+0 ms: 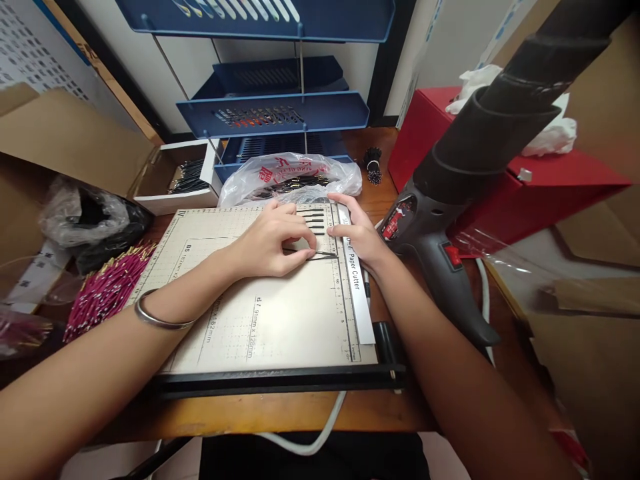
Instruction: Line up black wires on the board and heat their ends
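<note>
On the cream board of a paper cutter (295, 313), my left hand (275, 240) pinches a thin black wire (327, 253) between thumb and forefinger. The wire's far end points right, onto the ruler strip. Above it, several short black wires (314, 220) lie in a spaced row, partly hidden behind that hand. My right hand (363, 233) rests over the white guard strip (364, 320) at the board's right edge. Its thumb and forefinger are spread apart, near the row's right ends, with nothing seen between them. The other fingers of this hand are hidden.
A clear plastic bag (240, 177) of dark wires lies behind the board, below blue shelf trays (330, 113). A white box (173, 197) and purple wires (107, 287) are left. On the right stand a black heat gun (440, 227) and a red box (560, 177).
</note>
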Available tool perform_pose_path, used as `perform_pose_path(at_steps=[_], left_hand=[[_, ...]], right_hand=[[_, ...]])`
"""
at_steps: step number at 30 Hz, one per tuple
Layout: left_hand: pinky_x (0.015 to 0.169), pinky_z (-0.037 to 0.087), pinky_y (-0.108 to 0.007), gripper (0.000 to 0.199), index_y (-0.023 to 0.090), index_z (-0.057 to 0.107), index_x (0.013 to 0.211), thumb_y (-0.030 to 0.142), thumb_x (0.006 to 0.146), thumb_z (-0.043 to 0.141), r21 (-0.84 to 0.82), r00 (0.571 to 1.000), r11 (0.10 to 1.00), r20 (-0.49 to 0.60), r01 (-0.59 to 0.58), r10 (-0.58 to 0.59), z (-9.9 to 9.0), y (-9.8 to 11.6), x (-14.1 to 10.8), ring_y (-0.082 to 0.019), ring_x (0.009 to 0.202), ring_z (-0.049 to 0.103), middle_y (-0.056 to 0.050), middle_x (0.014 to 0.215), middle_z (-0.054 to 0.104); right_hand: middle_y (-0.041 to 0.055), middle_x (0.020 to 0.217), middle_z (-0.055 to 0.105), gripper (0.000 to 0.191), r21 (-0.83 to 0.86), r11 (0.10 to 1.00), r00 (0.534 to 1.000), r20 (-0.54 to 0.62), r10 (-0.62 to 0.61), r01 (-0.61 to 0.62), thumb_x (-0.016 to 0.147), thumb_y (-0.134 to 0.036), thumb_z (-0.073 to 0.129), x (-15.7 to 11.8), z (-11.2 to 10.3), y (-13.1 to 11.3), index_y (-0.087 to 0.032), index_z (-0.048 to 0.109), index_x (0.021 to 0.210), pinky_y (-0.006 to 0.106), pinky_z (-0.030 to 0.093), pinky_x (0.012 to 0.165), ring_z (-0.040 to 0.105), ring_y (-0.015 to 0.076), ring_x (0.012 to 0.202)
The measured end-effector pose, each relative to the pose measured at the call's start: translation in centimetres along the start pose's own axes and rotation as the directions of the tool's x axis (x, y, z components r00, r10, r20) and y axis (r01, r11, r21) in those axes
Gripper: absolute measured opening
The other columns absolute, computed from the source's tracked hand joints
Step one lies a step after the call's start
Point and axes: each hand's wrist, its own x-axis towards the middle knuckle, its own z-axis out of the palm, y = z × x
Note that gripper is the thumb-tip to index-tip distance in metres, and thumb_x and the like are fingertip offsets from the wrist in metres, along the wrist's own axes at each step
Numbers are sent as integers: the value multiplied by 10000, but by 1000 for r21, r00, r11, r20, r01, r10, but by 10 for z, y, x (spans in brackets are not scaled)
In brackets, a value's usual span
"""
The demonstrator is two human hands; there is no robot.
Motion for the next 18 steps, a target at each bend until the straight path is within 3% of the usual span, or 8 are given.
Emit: perform_pose_path(at_steps=[6, 14, 18], left_hand=[[885, 335, -446, 247, 235, 804, 843, 390, 952, 646, 14, 996, 996, -14, 89, -89, -5, -9, -6, -238, 833, 559, -26, 716, 711], [833, 339, -439, 255, 215, 768, 852, 381, 949, 599, 44, 995, 995, -40, 93, -91, -6, -11, -7, -226, 780, 531, -32, 712, 710], [818, 343, -427, 315, 215, 774, 860, 464, 982, 623, 62, 992, 992, -56, 114, -111, -5, -9, -5, -222, 769, 525, -33, 708, 710]], right_hand=[[67, 1367, 667, 778, 32, 999, 1000, -5, 12, -11, 566, -276, 764, 1, 0, 1, -274, 559, 1316, 574, 371, 1347, 594, 340, 1381], [70, 1556, 587, 820, 11, 1000, 997, 81, -7, 6, 586, -262, 778, 0, -6, 0, -296, 522, 1364, 586, 295, 1400, 513, 338, 1517], [54, 1603, 567, 839, 2, 1000, 995, 96, 1, -1, 593, -267, 779, -1, -7, -1, -318, 513, 1386, 610, 278, 1405, 488, 348, 1548]])
